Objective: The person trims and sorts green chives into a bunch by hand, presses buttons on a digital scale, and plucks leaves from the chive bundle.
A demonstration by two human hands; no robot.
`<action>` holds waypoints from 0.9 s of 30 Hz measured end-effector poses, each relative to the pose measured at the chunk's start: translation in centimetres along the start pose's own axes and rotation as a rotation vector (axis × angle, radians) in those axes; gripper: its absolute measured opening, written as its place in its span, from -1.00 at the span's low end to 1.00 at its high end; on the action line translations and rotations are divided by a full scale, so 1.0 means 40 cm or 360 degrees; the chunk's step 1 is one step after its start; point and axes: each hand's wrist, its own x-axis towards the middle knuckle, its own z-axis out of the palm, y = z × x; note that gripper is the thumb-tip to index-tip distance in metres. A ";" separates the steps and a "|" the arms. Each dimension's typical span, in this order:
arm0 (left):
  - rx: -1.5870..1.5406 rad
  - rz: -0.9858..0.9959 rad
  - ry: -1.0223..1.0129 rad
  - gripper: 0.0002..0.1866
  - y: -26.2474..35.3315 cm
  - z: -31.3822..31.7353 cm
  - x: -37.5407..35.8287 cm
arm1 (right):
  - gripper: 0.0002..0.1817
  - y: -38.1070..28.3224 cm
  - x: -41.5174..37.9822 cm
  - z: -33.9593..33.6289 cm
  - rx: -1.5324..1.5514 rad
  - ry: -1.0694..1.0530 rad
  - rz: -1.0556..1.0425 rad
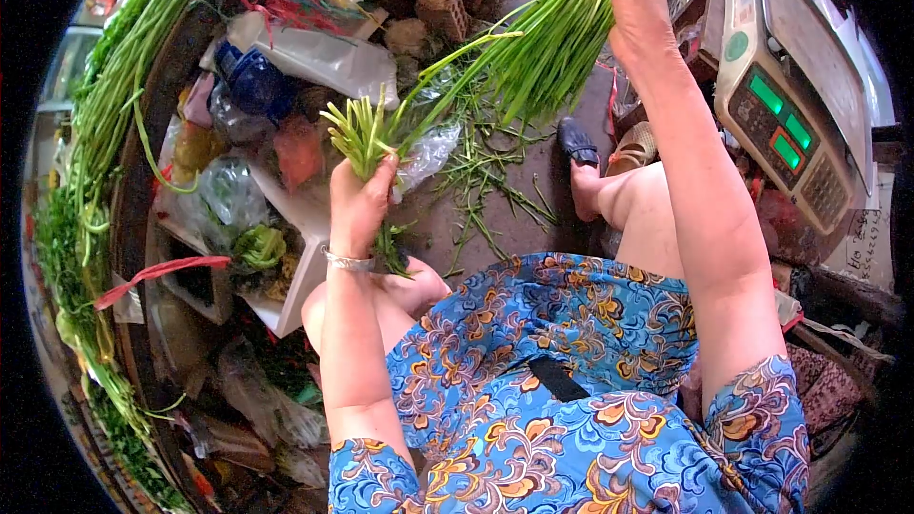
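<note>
My right hand [636, 5] is raised at the upper right, fingers wrapped round a thick bunch of green chives [547, 52] near its pale cut ends. The long leaves hang down and leftward from that fist. Lower and to the left, my left hand [362, 205] grips a smaller bunch of chives [354, 133], its pale ends pointing up. Green leaf tips show below this hand. A few loose strands stretch from the big bunch toward the left hand. Cut green scraps [495, 171] lie scattered on the floor beneath.
A digital scale [785, 119] with lit green displays stands at the right. Long green stems [114, 95] line a ledge on the left. Plastic bags [228, 195], a white foam box [295, 295] and a red strip [167, 276] are on the left side.
</note>
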 end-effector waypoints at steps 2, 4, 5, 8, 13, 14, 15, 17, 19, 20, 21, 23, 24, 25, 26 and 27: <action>0.0011 -0.0032 0.0044 -0.88 0.002 -0.004 0.001 | -0.96 -0.006 -0.003 0.000 0.0089 -0.0014 0.0050; 0.0024 -0.0066 0.0084 -0.88 0.002 -0.005 0.003 | -0.95 -0.003 0.003 -0.006 0.0033 -0.0022 0.0011; 0.0015 -0.0040 0.0100 -0.86 -0.001 -0.007 0.006 | -0.94 0.000 0.004 -0.010 -0.0024 -0.0032 -0.0025; 0.0000 -0.0015 0.0109 -0.83 -0.008 -0.014 0.009 | -0.93 -0.008 -0.004 -0.005 -0.0005 -0.0021 0.0021; -0.0019 0.0028 0.0048 -0.83 -0.014 -0.015 0.011 | -0.93 0.015 -0.006 -0.004 -0.0218 -0.0077 -0.0080; -0.0019 0.0026 0.0048 -0.83 -0.014 -0.014 0.010 | -0.94 0.019 -0.011 0.002 -0.0234 -0.0106 -0.0064; 0.0001 0.0037 0.0050 -0.83 -0.013 -0.012 0.010 | -0.94 0.023 -0.014 0.009 -0.0285 -0.0163 -0.0103; 0.0020 0.0047 0.0053 -0.83 -0.011 -0.009 0.009 | -0.94 0.028 -0.026 0.018 -0.0230 -0.0237 -0.0034; -0.0002 0.0065 0.0039 -0.83 -0.008 -0.006 0.009 | -0.94 0.038 -0.023 0.022 -0.0332 -0.0350 -0.0074; -0.0001 0.0064 0.0040 -0.83 -0.009 -0.006 0.010 | -0.94 0.042 -0.025 0.021 -0.0331 -0.0350 -0.0073; 0.0030 0.0069 0.0026 -0.82 -0.012 -0.005 0.012 | -0.95 0.041 -0.034 0.026 -0.0271 -0.0371 -0.0033; 0.0063 0.0072 0.0013 -0.82 -0.018 -0.004 0.015 | -0.90 0.083 -0.013 0.022 -0.0401 -0.0375 -0.0077; 0.0053 0.0094 -0.0019 -0.82 -0.021 -0.004 0.016 | -0.90 0.082 -0.015 0.024 -0.0400 -0.0375 -0.0075; 0.0043 0.0116 -0.0052 -0.82 -0.024 -0.003 0.017 | -0.89 0.081 -0.019 0.025 -0.0437 -0.0377 -0.0043; 0.0044 0.0115 -0.0052 -0.82 -0.025 -0.002 0.016 | -0.88 0.080 -0.021 0.026 -0.0474 -0.0378 -0.0011; 0.0079 0.0150 -0.0037 -0.83 -0.026 0.000 0.016 | -0.88 0.082 -0.021 0.027 -0.0475 -0.0378 -0.0011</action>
